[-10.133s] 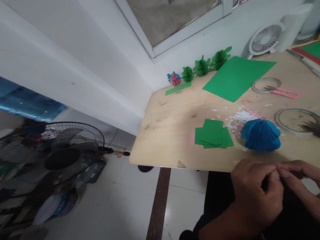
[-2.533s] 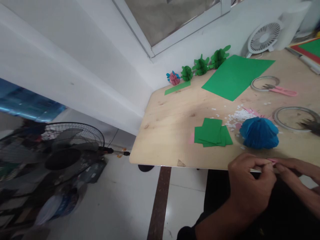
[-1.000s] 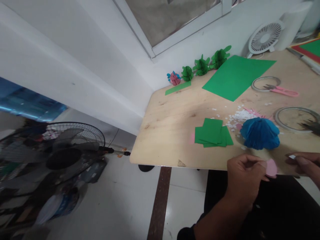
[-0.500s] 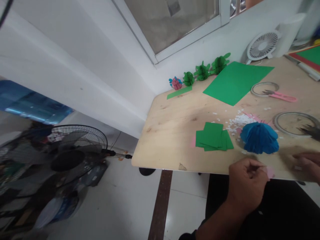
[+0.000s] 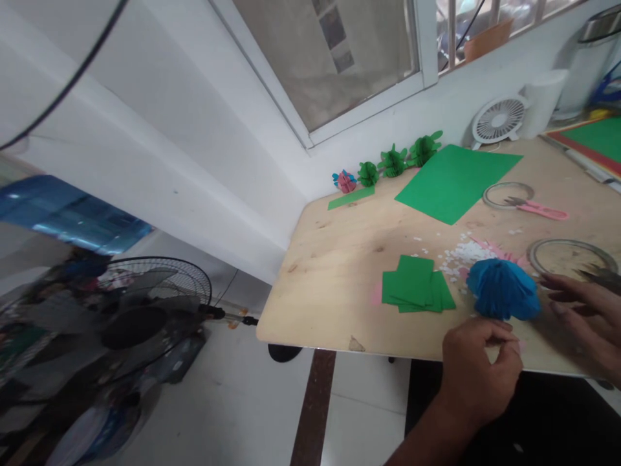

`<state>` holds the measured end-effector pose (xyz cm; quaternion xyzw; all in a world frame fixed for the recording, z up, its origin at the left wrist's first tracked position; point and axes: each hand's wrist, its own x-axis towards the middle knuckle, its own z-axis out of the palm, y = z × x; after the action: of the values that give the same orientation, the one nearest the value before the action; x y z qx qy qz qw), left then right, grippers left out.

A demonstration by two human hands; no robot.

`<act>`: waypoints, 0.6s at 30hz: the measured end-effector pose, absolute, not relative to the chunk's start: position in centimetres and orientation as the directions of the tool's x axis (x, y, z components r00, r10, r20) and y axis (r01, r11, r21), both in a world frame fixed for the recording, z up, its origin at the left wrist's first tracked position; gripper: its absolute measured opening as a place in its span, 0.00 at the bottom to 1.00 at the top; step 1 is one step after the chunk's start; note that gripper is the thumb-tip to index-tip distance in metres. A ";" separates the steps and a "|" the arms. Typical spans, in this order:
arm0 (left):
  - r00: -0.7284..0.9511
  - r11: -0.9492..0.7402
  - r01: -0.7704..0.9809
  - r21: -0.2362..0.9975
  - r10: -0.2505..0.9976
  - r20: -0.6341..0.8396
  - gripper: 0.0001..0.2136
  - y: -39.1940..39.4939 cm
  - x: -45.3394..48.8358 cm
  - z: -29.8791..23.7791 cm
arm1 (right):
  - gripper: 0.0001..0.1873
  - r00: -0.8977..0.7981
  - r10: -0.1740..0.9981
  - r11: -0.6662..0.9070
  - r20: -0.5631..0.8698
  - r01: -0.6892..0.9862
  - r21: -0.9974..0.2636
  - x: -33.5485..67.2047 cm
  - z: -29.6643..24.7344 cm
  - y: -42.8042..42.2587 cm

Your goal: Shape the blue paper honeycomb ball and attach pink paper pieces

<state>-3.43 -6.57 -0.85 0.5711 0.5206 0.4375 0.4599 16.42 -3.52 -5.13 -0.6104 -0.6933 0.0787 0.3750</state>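
My left hand [image 5: 480, 372] is closed in a pinch at the table's front edge, with a small pink paper piece [image 5: 522, 347] showing at its fingertips. Just beyond it sits a blue folded-paper ball [image 5: 503, 289]. My right hand [image 5: 589, 317] has its fingers apart and holds nothing that I can see; it is to the right of the ball, beside dark-bladed scissors [image 5: 604, 275] partly hidden. A stack of green paper squares [image 5: 414, 281] lies to the left of the ball. White paper bits [image 5: 463, 255] and pink paper scraps [image 5: 504, 251] are scattered behind the ball.
Along the wall stand several green paper figures [image 5: 393, 162] and a pink-and-blue one [image 5: 345, 182]. A large green sheet [image 5: 456, 184], pink-handled snips [image 5: 541, 208], two rings [image 5: 533, 249] and a small white fan [image 5: 499, 120] are farther back. A black standing fan [image 5: 160, 285] is left of the table.
My right hand has moved up and inward, its fingers spreading beside the blue ball. My left hand keeps its pinch. The view has shifted, so the table appears lower.
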 end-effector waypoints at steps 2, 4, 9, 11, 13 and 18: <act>0.078 -0.035 0.198 0.980 0.997 0.020 0.08 -6.5 -3.6 -0.9 | 0.26 0.036 0.918 0.234 0.395 0.753 -0.615 16.1 -5.3 -3.4; 0.081 -0.043 0.208 0.977 0.996 0.026 0.08 -6.4 -3.8 -1.0 | 0.26 0.035 0.921 0.237 0.387 0.738 -0.631 15.7 -5.4 -3.5; 0.070 -0.034 0.266 0.963 0.997 0.016 0.07 -5.9 -4.8 -1.1 | 0.25 0.045 0.904 0.242 0.424 0.765 -0.597 14.8 -5.6 -4.5; 0.072 -0.014 0.297 0.955 0.997 -0.008 0.07 -5.6 -5.4 -1.1 | 0.25 0.050 0.907 0.232 0.418 0.769 -0.596 14.5 -5.8 -5.1; 0.091 -0.003 0.316 0.949 0.996 -0.027 0.07 -5.4 -6.1 -1.0 | 0.26 0.043 0.910 0.235 0.413 0.767 -0.597 14.0 -5.9 -5.6; 0.151 -0.010 0.280 0.960 0.988 -0.034 0.07 -5.4 -7.5 -0.8 | 0.24 0.037 0.887 0.281 0.460 0.747 -0.602 12.9 -5.6 -6.6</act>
<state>-7.50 -5.40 -0.82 0.5999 0.5286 0.3809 0.4644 12.92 -6.58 -5.60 -0.5934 -0.6885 0.0858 0.4080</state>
